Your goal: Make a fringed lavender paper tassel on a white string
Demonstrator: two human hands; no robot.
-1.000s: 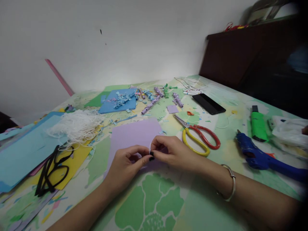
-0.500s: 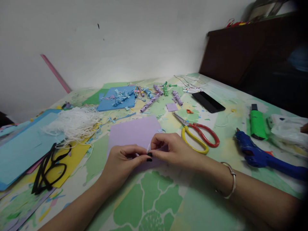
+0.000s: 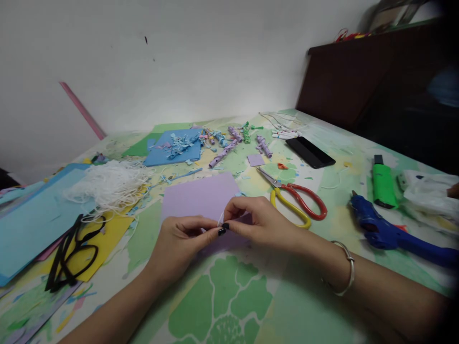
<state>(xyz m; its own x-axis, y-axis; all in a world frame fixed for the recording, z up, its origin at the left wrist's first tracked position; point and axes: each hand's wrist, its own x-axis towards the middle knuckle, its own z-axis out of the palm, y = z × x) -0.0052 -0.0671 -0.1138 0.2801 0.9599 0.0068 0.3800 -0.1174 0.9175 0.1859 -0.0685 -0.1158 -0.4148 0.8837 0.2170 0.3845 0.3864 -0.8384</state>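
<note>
My left hand [image 3: 188, 239] and my right hand [image 3: 256, 222] meet at the fingertips over a sheet of purple paper [image 3: 197, 193]. Between their pinched fingers is a short piece of white string [image 3: 221, 219], mostly hidden by the fingers; a small loop of it sticks up. Just beyond my right hand lie scissors [image 3: 278, 184] with one yellow and one red handle, blades apart. A small purple paper square [image 3: 256, 160] rests past the sheet. To the left of my left hand is a tangled heap of white string [image 3: 113, 184].
Black-framed glasses [image 3: 77, 253] lie on yellow paper at left, near light blue sheets [image 3: 32, 224]. Frilled paper rolls [image 3: 225, 153] and blue paper [image 3: 154, 155] sit at the back. On the right are a phone [image 3: 311, 152], a blue glue gun [image 3: 380, 229] and a green lighter-shaped object [image 3: 384, 184].
My fingertips have shifted very slightly around the white string, the right thumb a little higher. The things on the table lie as before.
</note>
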